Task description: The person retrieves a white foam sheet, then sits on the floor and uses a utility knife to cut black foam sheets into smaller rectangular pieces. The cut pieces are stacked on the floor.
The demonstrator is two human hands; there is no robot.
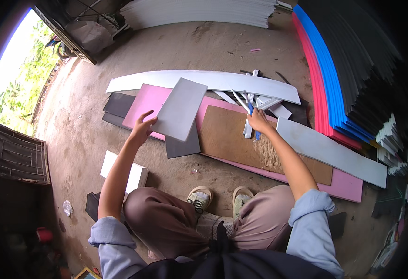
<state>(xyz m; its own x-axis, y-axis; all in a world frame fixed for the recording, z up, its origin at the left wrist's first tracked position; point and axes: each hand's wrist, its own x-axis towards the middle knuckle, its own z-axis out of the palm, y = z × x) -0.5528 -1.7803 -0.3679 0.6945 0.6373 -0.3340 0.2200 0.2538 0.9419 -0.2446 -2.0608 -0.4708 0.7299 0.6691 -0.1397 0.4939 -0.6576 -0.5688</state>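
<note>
My left hand grips a pale grey-white rectangular foam sheet by its left edge, tilted above the pile. In my right hand is a slim blue utility knife, its ends showing above and below my fist. Thin white strips lie close to that hand; whether it also holds one I cannot tell. Below it is a worn brown board, scored and frayed, resting on a long pink foam sheet. A dark grey piece sits partly under the held sheet.
A long white sheet lies behind the pile, another to the right. White blocks stand beside my left knee. Tall stacks of red, blue and black sheets rise at the right. More white sheets stand at the back.
</note>
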